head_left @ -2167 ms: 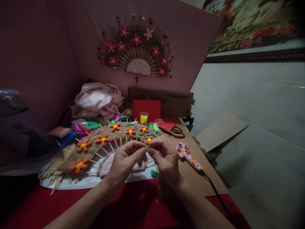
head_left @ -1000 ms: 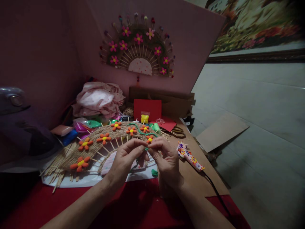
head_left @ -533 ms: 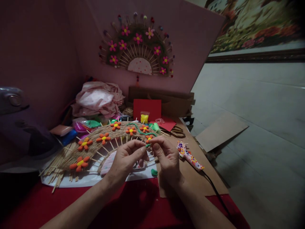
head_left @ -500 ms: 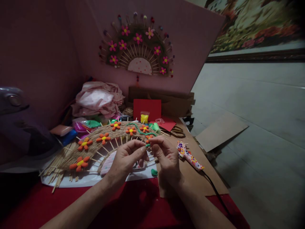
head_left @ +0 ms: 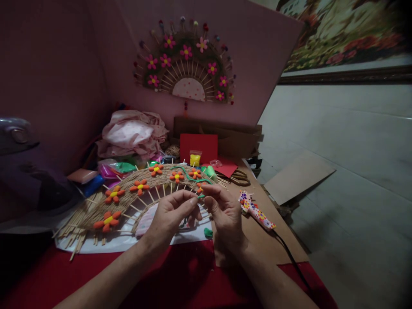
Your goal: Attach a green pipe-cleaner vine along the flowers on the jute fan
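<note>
Between my hands is a small piece of green modelling clay (head_left: 201, 196), thin and slightly pointed. My left hand (head_left: 178, 210) pinches one end between thumb and index finger. The fingertips of my right hand (head_left: 227, 214) close on the other end. Just behind them lies a twine-covered fan (head_left: 128, 204) of thin sticks, dotted with orange clay flowers (head_left: 114, 194) with yellow centres. A wavy green clay strand (head_left: 186, 174) runs along its upper right part. My hands hide part of the fan's right side. A green clay lump (head_left: 208, 233) sits below, between my wrists.
To the right, a flower-patterned glue gun (head_left: 255, 210) with a black cord rests on brown cardboard (head_left: 267, 244). Behind the fan are crumpled pink cloth (head_left: 131, 133), red card (head_left: 198, 147) and a bag of yellow clay (head_left: 195, 158). A finished-looking fan (head_left: 189, 88) hangs above.
The green clay piece has shifted slightly right and turned between my fingertips. Both hands have otherwise hardly moved.
</note>
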The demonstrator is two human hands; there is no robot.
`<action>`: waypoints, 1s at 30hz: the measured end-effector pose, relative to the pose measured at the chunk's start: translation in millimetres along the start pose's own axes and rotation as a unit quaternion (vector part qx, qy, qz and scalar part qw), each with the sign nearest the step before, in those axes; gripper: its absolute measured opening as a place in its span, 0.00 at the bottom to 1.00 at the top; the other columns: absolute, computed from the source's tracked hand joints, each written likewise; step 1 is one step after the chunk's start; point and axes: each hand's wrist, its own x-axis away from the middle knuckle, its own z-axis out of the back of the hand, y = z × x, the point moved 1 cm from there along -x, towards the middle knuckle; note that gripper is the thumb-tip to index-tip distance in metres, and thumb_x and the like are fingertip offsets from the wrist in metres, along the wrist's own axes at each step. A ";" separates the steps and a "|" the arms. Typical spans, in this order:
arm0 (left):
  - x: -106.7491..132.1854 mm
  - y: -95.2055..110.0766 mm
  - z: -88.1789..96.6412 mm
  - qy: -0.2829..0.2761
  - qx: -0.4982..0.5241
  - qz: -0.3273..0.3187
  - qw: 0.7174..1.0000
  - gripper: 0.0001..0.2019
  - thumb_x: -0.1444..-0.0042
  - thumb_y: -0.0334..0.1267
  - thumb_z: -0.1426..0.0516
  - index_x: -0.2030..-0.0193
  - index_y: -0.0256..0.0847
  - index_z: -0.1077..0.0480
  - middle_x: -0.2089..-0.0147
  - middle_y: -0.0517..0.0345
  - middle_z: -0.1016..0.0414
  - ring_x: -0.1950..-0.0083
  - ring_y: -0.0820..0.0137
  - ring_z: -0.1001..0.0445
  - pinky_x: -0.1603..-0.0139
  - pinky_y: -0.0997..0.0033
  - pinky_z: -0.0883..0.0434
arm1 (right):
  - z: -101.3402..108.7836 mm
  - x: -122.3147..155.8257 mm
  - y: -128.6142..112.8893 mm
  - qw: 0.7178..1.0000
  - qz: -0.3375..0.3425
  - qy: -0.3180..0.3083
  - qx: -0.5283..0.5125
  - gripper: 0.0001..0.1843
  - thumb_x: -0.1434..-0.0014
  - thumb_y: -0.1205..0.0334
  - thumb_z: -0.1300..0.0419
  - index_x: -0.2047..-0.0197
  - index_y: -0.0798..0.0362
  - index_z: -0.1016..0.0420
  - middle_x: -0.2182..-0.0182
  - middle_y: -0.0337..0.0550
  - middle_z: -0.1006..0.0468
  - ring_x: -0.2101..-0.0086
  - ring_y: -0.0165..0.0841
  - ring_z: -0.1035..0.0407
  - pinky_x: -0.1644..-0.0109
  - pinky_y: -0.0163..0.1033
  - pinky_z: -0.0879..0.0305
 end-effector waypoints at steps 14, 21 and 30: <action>-0.6 -1.8 3.1 -0.002 0.033 0.010 0.999 0.08 0.47 0.40 0.41 0.65 0.37 0.31 0.78 0.59 0.27 0.77 0.76 0.32 0.76 0.77 0.36 | 13.3 -5.1 -15.1 0.998 -0.003 0.033 0.051 0.09 0.39 0.60 0.45 0.56 0.49 0.26 0.64 0.42 0.25 0.63 0.33 0.31 0.60 0.39 0.34; -1.3 2.9 2.3 0.005 0.044 0.018 0.999 0.08 0.47 0.40 0.41 0.67 0.36 0.32 0.78 0.59 0.28 0.78 0.78 0.34 0.77 0.79 0.38 | 119.2 -4.4 2.1 0.912 -0.089 -0.001 0.400 0.15 0.43 0.61 0.46 0.54 0.55 0.28 0.55 0.50 0.28 0.55 0.39 0.32 0.53 0.43 0.37; -3.4 16.7 2.8 0.033 0.142 0.041 0.989 0.09 0.51 0.38 0.38 0.68 0.36 0.33 0.78 0.61 0.30 0.80 0.80 0.38 0.82 0.83 0.41 | 148.5 15.0 25.0 0.791 -0.204 -0.185 0.547 0.29 0.48 0.67 0.48 0.41 0.55 0.39 0.47 0.54 0.32 0.48 0.44 0.37 0.47 0.45 0.42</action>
